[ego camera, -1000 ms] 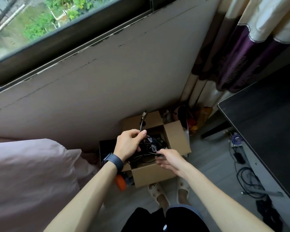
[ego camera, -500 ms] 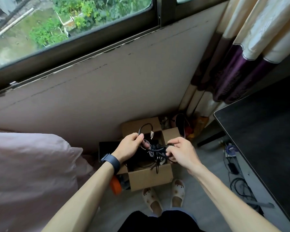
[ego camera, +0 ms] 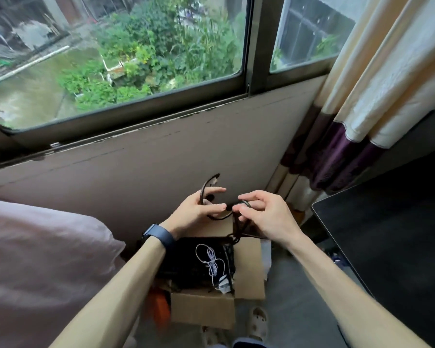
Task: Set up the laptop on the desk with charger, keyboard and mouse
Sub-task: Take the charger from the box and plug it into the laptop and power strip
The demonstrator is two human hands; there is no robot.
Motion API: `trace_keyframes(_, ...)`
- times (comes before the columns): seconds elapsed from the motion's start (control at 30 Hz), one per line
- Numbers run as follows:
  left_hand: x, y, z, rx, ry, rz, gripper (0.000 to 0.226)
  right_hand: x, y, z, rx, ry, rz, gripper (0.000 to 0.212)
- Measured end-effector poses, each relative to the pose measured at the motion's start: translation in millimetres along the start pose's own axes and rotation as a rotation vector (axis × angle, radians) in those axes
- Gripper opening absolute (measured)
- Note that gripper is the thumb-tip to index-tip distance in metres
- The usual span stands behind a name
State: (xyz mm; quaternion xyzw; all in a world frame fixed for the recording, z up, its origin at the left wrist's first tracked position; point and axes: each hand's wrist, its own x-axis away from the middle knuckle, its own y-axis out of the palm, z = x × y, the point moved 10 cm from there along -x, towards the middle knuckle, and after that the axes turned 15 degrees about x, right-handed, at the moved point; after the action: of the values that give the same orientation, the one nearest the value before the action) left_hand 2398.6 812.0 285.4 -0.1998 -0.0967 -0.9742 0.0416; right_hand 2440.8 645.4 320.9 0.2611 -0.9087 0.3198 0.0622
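Note:
Both my hands hold a black cable (ego camera: 203, 190) up in front of the wall, above an open cardboard box (ego camera: 204, 310) on the floor. My left hand (ego camera: 199, 209), with a dark watch on its wrist, grips a curved loop of the cable. My right hand (ego camera: 261, 214) pinches the cable a little to the right, and its strands hang from there down into the box. Inside the box lie dark items and a thin white cord (ego camera: 211, 262). The dark desk top (ego camera: 387, 242) is at the right. No laptop, keyboard or mouse is visible.
A pink bed cover (ego camera: 35, 259) fills the left. A window (ego camera: 136, 59) runs above the grey wall, with a cream and purple curtain (ego camera: 357, 116) at the right. An orange object (ego camera: 161, 307) sits left of the box. My slippered foot (ego camera: 258, 322) stands behind it.
Both hands have lifted the black cable up out of the box, clear of its flaps. The view has tilted upward, so more of the window shows.

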Motion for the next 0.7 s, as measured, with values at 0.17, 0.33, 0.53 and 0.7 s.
trace_keyframes(0.17, -3, 7, -18, -0.01, -0.026, 0.02, 0.031, -21, 11, 15, 0.014, 0.08, 0.04, 0.017)
trace_keyframes(0.33, -9, 5, -61, 0.079, -0.103, 0.121, 0.028, -25, -1, 44, 0.026, 0.166, 0.231, 0.017)
trace_keyframes(0.53, -21, -10, -142, 0.205, -0.316, 0.23, 0.022, -39, 20, 84, -0.011, 0.224, 0.2, 0.019)
trace_keyframes(0.7, -14, -53, -222, 0.267, -0.511, 0.419, 0.01, -46, 99, 152, -0.125, 0.453, -0.048, 0.02)
